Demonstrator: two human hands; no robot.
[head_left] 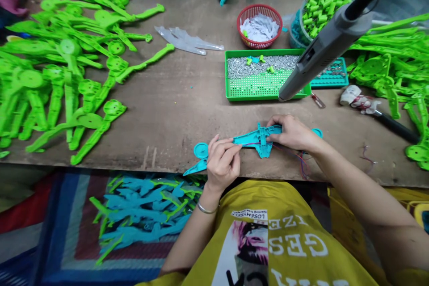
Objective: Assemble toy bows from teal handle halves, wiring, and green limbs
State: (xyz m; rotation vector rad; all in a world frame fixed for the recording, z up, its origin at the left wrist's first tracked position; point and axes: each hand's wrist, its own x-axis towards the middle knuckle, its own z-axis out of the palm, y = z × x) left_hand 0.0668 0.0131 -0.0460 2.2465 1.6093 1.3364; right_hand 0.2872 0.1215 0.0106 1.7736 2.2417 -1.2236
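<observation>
A blue plastic shell half (248,138), long and ribbed inside, lies hollow side up near the table's front edge. Thin red and purple wires (253,144) run along it and trail out on the right. My left hand (223,160) is closed at its left part, thumb and forefinger pinching the wire where it lies on the shell. Fingers curled, my right hand (292,132) grips the shell's right part; the fingertips are inside it and what lies under them is hidden. A round blue end (201,150) shows left of my left hand.
Green shell pieces (67,67) cover the left side; more (378,62) lie right. A green tray (258,87) of screws, a red basket (259,40), a tub (323,13) and a grey tool (311,58) overhang or stand behind. A wrapped hammer (378,111) lies right.
</observation>
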